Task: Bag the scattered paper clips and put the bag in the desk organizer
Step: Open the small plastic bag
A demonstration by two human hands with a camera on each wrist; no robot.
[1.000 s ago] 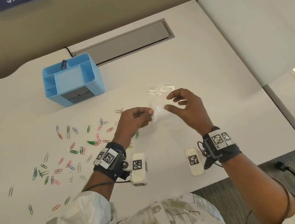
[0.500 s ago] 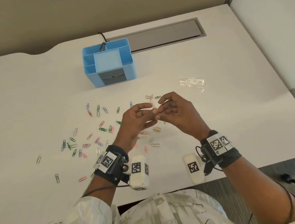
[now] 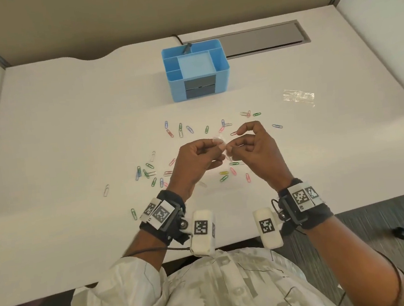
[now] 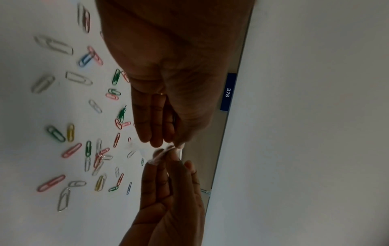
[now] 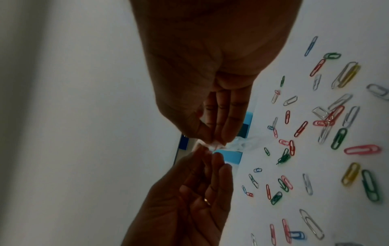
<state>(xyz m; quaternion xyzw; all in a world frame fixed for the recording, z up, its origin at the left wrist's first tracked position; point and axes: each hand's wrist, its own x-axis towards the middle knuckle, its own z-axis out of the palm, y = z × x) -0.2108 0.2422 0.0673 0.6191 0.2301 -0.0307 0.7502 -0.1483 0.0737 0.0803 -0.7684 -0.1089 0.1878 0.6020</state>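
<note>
Paper clips (image 3: 180, 130), coloured wire ones, lie scattered over the white surface (image 3: 69, 142), on the near side of the blue plastic desk organizer (image 3: 196, 70); none is bagged yet. Between that organizer and my chest I hold the small clear plastic bag (image 3: 222, 145) above the clips. My left hand (image 3: 197, 161) pinches one side of its mouth and my right hand (image 3: 256, 151) pinches the other, each grip closed on the film. I judge that I am working the mouth open. The film is thin and slick, so the two layers may cling and slide together under my fingertips, leaving the mouth shut. Pulling too hard could tear it or snap it out of one grip. A second clear bag (image 3: 299, 95) lies to the right of the organizer, apart from the clips.
</note>
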